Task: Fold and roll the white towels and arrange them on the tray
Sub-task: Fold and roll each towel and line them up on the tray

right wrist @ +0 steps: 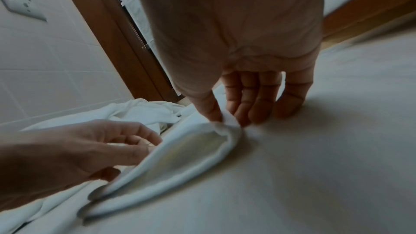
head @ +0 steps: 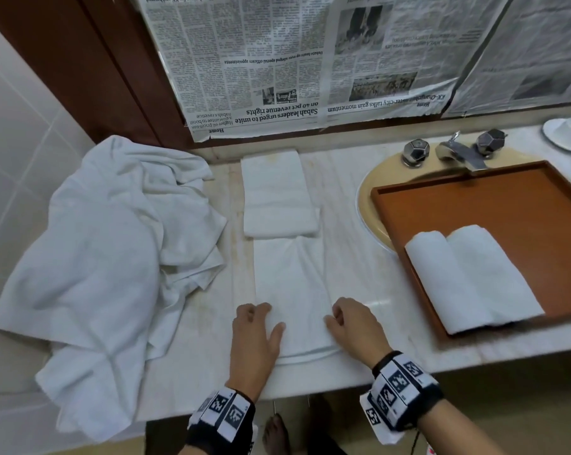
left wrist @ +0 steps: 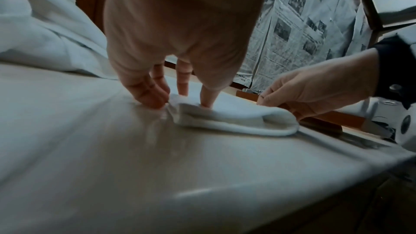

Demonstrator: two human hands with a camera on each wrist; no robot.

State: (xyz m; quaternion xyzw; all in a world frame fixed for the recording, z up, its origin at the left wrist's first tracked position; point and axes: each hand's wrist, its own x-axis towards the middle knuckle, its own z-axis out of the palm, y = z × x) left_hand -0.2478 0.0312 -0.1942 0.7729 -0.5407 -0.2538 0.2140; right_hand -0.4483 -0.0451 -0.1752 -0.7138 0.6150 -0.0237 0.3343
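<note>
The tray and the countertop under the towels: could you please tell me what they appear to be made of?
Tray: probably wood or wood-look laminate, smooth reddish-brown with a raised rim. Countertop: likely polished marble or similar stone, pale, faintly veined, with glossy reflections.

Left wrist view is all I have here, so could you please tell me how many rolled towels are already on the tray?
Observer: Two rolled towels lie side by side at the near end of the brown tray, seen from the head camera.
Operator: Thank you. Is the towel I see being held long or short?
Observer: Long: the folded towel stretches away from both hands toward the wall.
Operator: How does the right hand hold it?
Observer: In the right wrist view, the right hand pinches the towel's near corner between thumb and fingers.
</note>
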